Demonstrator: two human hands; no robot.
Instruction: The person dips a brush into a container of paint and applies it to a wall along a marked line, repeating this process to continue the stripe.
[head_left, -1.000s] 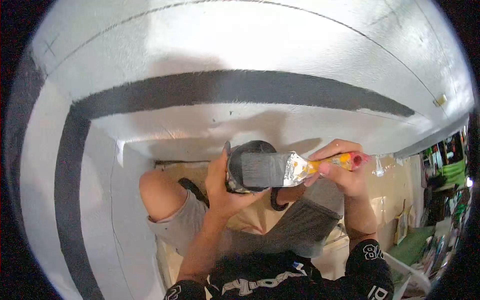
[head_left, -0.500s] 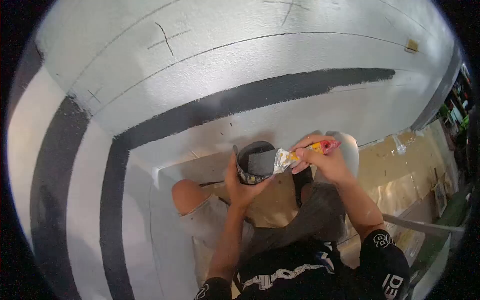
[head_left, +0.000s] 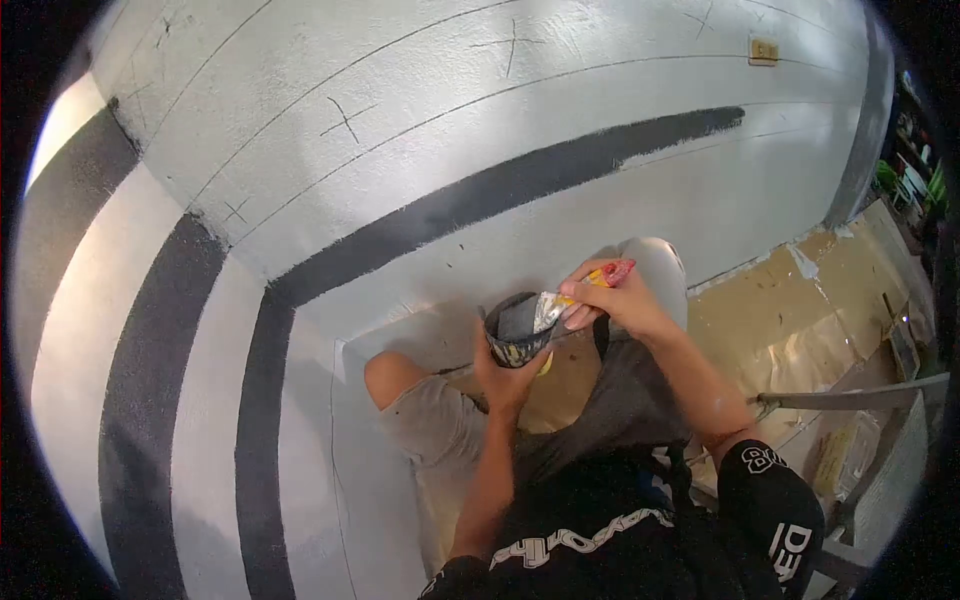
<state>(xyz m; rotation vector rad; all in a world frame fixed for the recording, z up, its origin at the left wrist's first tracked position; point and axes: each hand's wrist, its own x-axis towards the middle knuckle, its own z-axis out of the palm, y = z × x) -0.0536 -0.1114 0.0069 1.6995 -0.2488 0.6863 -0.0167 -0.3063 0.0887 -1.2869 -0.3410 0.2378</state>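
My left hand [head_left: 507,382] is wrapped round a dark, paint-smeared cup [head_left: 524,352], held above my lap. In my right hand [head_left: 612,300] is a paintbrush [head_left: 546,310] with a silver-wrapped neck and a yellow and red handle. Its bristles are inside the cup, against the grey inner side; how deep they go is hard to see. Both hands are close together, just in front of the wall. A dark grey stripe [head_left: 500,188] runs along the wall beyond them and tapers to a ragged end at the right.
Pencil lines and crosses mark the pale wall [head_left: 420,80], which has a small socket [head_left: 763,51]. More dark stripes [head_left: 150,400] cover the left wall. Brown sheeting [head_left: 770,320] lies on the floor at right, beside a grey chair-like frame [head_left: 880,400]. My bent knees flank the cup.
The brush has tilted more steeply, its bristles lower in the cup. The head view has shifted, so the wall and stripes sit differently in the picture.
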